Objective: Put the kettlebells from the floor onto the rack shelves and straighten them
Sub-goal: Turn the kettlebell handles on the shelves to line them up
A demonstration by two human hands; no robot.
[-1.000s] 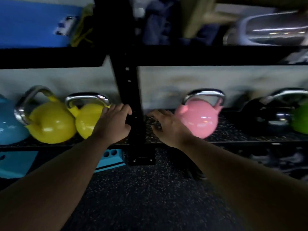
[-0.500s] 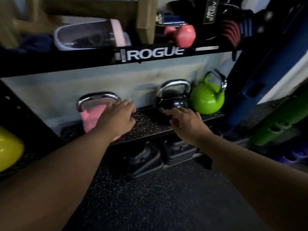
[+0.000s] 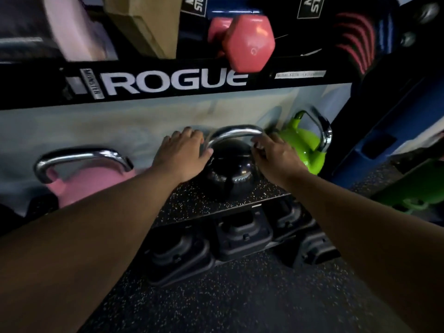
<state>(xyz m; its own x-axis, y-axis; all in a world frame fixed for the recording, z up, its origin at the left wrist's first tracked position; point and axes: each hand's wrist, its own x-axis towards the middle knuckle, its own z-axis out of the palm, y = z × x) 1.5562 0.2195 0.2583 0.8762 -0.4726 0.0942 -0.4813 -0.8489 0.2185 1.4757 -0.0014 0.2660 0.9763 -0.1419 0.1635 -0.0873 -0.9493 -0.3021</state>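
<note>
While a black speckled rubber floor (image 3: 240, 304) is filling the foreground, a black rack is standing against a pale wall (image 3: 96, 123), its upper beam (image 3: 168, 80) lettered ROGUE. The lower shelf (image 3: 192, 203), lined with the same speckled rubber, is carrying three kettlebells in a row: a pink kettlebell (image 3: 96, 183) at left, a black kettlebell (image 3: 228, 171) in the middle, a green kettlebell (image 3: 302, 150) at right, each with a chrome handle. A pink hexagonal dumbbell (image 3: 245, 42) is lying on the upper shelf, overhanging the beam. Dark moulded blocks (image 3: 240, 234) are sitting on the floor under the lower shelf; their type cannot be told. A blue upright (image 3: 384, 131) is standing at right.

The left hand (image 3: 182, 152) is lying loosely spread, fingers extended, against the left side of the black kettlebell where handle meets body. The right hand (image 3: 276, 155) is curling its fingers, narrowly parted, at the right end of the handle; whether it is fully gripping cannot be told.
</note>
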